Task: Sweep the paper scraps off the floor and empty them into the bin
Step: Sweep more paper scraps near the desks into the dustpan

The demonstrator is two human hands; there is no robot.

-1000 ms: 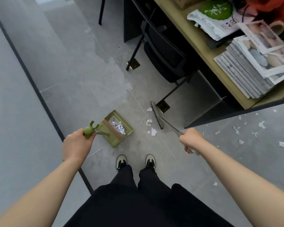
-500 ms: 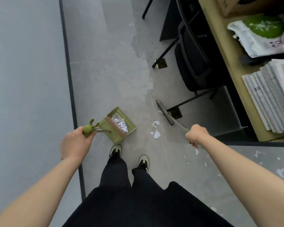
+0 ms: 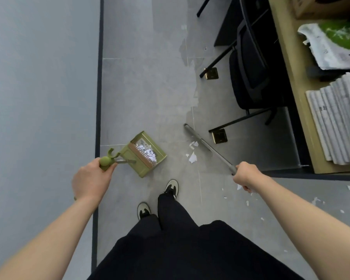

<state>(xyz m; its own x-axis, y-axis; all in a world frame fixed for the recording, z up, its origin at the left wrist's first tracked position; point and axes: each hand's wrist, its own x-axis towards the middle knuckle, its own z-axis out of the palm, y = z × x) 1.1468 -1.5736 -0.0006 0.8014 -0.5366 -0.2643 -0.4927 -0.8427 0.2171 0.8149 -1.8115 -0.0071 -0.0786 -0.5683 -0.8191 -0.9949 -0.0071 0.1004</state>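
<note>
Left hand (image 3: 91, 181) gripping the scrap-laden dustpan (image 3: 144, 153), right hand (image 3: 246, 175) clasping the broom (image 3: 208, 147), now shifted leftward beside gathered scraps (image 3: 192, 157), ready for sweeping in.

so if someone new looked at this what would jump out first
The green dustpan at centre left, already holding white paper scraps, its handle in the left hand. Beside it a small pile of scraps lies by the grey broom, whose handle the right hand holds. More scraps dot the floor lower right.
</note>
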